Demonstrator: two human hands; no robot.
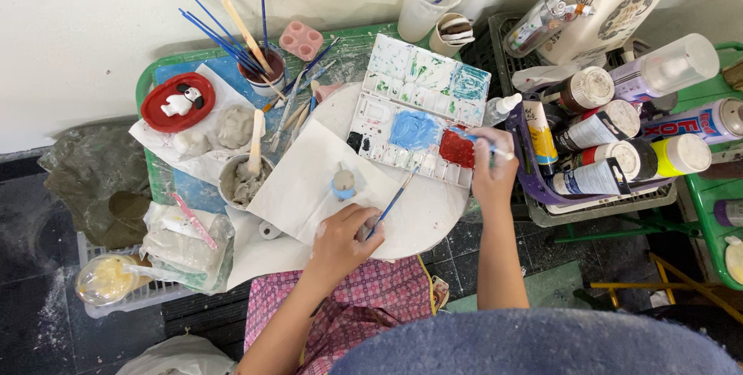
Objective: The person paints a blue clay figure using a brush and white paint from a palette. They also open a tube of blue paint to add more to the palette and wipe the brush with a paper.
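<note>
My left hand (pixel 340 239) grips a thin blue-handled brush (pixel 393 203) whose tip points up toward the white paint palette (pixel 422 85). It rests at the near edge of a round white board (pixel 433 216). A small blue and cream figure (pixel 344 184) stands on a white paper sheet (pixel 298 189) just above that hand. My right hand (pixel 493 167) holds a second small brush (pixel 484 145) over the palette's right end, beside patches of red paint (pixel 457 148) and blue paint (pixel 414 129).
A cup of brushes (pixel 267 65), a red dish with a white figure (pixel 178 102), clay lumps and a pot of grey paste (pixel 246 178) lie to the left on a green tray. A crate of paint bottles (pixel 611 143) stands to the right.
</note>
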